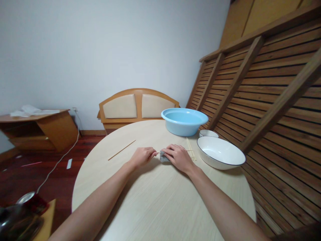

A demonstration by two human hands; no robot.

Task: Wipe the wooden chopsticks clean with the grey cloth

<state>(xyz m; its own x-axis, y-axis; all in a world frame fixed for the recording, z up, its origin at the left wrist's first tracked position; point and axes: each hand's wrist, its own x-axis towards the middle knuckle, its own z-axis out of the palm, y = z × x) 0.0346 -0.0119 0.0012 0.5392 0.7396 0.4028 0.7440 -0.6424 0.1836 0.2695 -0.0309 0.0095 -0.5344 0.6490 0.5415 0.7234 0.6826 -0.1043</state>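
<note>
Over the middle of the round table [147, 201], my left hand [143, 156] is closed, its fingertips pinching one end of a thin stick that looks like a chopstick [158, 153]. My right hand [179, 156] is closed around a grey cloth [164, 158], which wraps the same stick. The stick's other end pokes out to the right of that hand, above a few pale chopsticks [190, 147] lying on the tabletop. To the left of my left hand, a brown chopstick [122, 150] lies by itself at a slant. The fingers hide most of the cloth and the stick's middle.
A light blue basin [184, 129] stands at the table's far right. Nearer are a small white bowl [208, 133] and a large dark-rimmed white bowl [220, 154]. Wooden slats [263, 100] lean along the right side. A headboard [139, 105] stands behind the table.
</note>
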